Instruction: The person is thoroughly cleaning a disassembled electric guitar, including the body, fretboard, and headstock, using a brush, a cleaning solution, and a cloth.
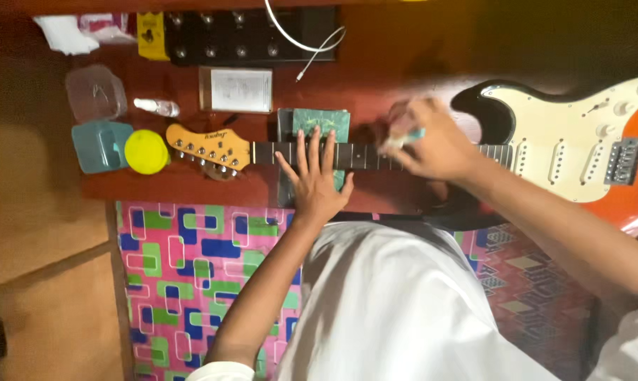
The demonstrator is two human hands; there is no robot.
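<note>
An electric guitar (580, 152) with an orange body and cream pickguard lies flat across a dark red table (178, 187); its dark neck runs left to a pale wooden headstock (209, 147). My left hand (315, 176) rests flat, fingers spread, on the neck near the headstock end. My right hand (432, 141) is blurred over the neck close to the body and pinches a small light cloth or wipe with a teal edge (401, 139) against the fretboard. A green book-like object (321, 121) lies under the neck.
At the table's left stand a clear plastic box (94, 92), a teal box (99, 144), a yellow round lid (147, 152) and a small clear bottle (156, 107). A black pedal board (252, 35), white cable (312, 44) and framed card (236, 89) lie behind. A patterned mat (185, 282) covers the floor.
</note>
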